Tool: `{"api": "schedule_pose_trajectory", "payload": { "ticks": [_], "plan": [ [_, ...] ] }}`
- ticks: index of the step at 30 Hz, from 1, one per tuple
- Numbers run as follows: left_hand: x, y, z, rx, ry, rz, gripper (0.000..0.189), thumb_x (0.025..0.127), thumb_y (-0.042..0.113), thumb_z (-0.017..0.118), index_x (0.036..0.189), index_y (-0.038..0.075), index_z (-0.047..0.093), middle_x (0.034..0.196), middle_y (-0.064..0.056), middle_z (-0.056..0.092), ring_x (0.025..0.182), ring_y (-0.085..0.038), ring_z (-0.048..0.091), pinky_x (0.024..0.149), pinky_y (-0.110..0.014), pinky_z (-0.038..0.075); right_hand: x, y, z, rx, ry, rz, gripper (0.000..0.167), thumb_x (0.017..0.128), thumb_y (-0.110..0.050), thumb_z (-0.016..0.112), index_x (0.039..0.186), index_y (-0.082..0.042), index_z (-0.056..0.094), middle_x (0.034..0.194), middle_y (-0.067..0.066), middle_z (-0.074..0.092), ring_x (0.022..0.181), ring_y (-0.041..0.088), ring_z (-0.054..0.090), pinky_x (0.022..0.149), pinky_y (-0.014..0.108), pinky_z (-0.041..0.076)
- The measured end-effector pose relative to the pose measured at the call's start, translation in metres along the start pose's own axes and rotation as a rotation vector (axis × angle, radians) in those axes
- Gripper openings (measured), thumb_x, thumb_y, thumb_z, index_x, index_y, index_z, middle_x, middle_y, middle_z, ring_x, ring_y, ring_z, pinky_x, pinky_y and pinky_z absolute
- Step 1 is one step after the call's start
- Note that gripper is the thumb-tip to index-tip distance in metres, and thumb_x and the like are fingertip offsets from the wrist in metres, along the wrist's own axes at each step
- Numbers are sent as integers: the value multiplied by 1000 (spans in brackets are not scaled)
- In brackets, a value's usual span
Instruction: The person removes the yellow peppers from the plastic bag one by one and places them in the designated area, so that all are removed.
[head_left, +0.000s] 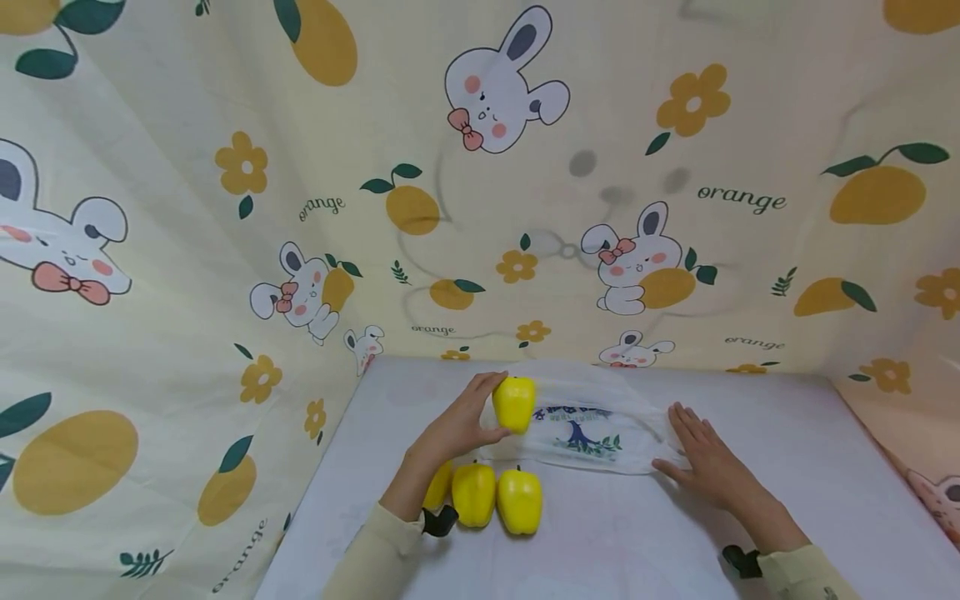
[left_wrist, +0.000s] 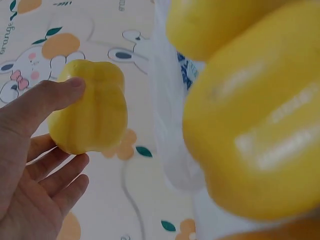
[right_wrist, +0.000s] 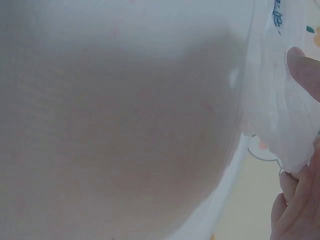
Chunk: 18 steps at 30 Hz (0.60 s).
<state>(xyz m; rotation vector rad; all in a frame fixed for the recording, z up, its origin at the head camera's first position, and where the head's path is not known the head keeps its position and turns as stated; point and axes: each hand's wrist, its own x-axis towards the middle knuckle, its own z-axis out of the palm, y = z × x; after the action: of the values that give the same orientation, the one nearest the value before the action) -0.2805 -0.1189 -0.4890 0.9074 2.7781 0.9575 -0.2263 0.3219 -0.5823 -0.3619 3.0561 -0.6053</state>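
My left hand (head_left: 476, 417) holds a yellow bell pepper (head_left: 515, 405) upright over the left end of a white plastic bag (head_left: 637, 433). In the left wrist view the thumb lies across the front of this bell pepper (left_wrist: 102, 112), with the fingers behind and below. The bag lies flat, printed with a blue and green tree. My right hand (head_left: 705, 454) rests at the bag's right end, fingers extended and thumb spread apart. In the right wrist view, bag plastic (right_wrist: 270, 100) lies between the thumb and the other fingers.
Two yellow bell peppers, one on the left (head_left: 473, 495) and one on the right (head_left: 520, 501), stand on the white table (head_left: 600, 550) before the bag. Another bell pepper (head_left: 438, 487) is partly hidden behind my left wrist. A patterned cloth (head_left: 480, 225) hangs behind the table.
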Motion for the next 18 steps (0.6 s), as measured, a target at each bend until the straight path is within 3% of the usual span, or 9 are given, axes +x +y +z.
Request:
{"api": "schedule_pose_trajectory", "payload": {
  "ticks": [18],
  "plan": [
    [-38, -37, -26, -37, 79, -61, 94, 93, 22, 88, 167, 11, 32, 168, -10, 37, 153, -30, 42, 125, -52, 38, -1, 1, 1, 12, -8, -1, 111, 97, -51, 77, 168, 7, 15, 174, 32, 13, 160, 53, 12, 133, 59, -1]
  ]
}}
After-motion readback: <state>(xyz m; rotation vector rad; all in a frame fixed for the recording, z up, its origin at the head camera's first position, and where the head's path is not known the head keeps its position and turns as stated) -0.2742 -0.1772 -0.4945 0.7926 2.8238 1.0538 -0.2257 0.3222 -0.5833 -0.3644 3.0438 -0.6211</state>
